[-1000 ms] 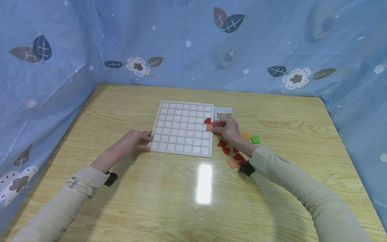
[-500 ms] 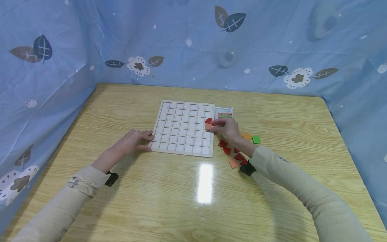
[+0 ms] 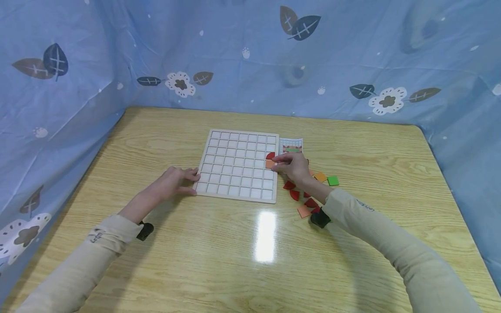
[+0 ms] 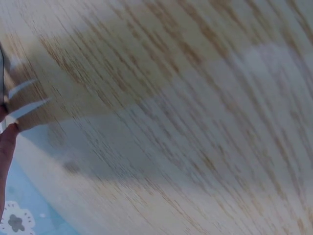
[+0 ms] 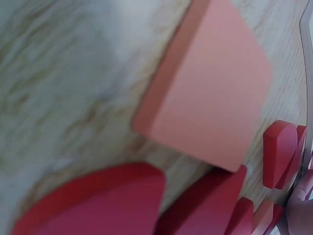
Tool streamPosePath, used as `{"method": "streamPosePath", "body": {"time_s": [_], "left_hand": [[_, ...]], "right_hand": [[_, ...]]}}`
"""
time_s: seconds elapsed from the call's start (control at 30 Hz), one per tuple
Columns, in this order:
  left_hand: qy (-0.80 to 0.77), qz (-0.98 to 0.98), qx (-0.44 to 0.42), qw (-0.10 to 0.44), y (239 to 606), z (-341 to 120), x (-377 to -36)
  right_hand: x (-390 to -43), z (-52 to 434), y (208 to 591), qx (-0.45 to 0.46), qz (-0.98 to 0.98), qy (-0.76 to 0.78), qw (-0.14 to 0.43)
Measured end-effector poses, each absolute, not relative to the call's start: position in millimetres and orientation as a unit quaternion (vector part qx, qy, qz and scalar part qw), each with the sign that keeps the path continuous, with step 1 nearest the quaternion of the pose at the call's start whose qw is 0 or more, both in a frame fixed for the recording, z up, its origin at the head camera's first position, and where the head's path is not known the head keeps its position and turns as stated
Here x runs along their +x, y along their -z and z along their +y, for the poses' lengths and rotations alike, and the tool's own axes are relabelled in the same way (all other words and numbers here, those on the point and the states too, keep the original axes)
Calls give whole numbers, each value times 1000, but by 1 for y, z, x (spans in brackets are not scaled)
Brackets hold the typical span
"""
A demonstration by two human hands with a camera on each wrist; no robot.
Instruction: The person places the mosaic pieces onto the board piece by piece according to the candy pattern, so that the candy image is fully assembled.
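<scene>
Nearest are two pale sleeves (image 3: 391, 239) with dark lettering near the cuffs, each with a black wrist device (image 3: 320, 218) below it. They reach over a wood-grain table (image 3: 195, 269) with a bright patch of glare in front of the board (image 3: 233, 172).

On the right, just beside the right cuff, a loose coral square (image 3: 303, 211) lies flat near several red quarter-rounds (image 3: 294, 195); the right wrist view shows them close up, and whether they touch is hard to tell. The left hand (image 3: 170, 182) rests at the near left corner of the board, its grip spread — thumb low on the edge, fingers farther up, both touching it.

Farther off, an orange square (image 3: 320, 177) and a green square (image 3: 333, 181) lie side by side, right of the right wrist. The right hand (image 3: 295, 168) comes in over the board's right edge, its grip pinching the right side of a second coral square (image 3: 269, 164). That square is at a cell in the rightmost column — directly behind it on the board is one red piece (image 3: 271, 155).

Behind the right hand, a printed card (image 3: 291, 144) sits beside the board's far right side, partly covered. A blue curtain (image 3: 250, 87) with leaves and flowers hangs beyond.
</scene>
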State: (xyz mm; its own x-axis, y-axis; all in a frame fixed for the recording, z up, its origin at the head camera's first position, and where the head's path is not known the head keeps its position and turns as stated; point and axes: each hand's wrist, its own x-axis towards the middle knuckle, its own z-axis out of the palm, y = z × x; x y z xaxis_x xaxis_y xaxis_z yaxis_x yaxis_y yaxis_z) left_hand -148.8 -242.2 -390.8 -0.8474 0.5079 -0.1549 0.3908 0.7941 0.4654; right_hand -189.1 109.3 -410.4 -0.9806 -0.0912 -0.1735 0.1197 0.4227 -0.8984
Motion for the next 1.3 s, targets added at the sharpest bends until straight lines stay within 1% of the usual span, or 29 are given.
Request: {"method": "streamPosePath", "body": {"time_s": [0.3, 0.57, 1.1, 1.3], "left_hand": [[-214, 935, 251, 132, 392, -244, -150], [-209, 937, 244, 140, 392, -243, -150], [-204, 939, 241, 139, 392, -242, -151], [-205, 938, 249, 129, 393, -243, -150]], "right_hand": [[-189, 109, 409, 9, 830, 547, 107], [-189, 112, 409, -6, 825, 553, 113], [-189, 109, 409, 29, 826, 555, 99], [-185, 114, 408, 1, 822, 564, 80]]}}
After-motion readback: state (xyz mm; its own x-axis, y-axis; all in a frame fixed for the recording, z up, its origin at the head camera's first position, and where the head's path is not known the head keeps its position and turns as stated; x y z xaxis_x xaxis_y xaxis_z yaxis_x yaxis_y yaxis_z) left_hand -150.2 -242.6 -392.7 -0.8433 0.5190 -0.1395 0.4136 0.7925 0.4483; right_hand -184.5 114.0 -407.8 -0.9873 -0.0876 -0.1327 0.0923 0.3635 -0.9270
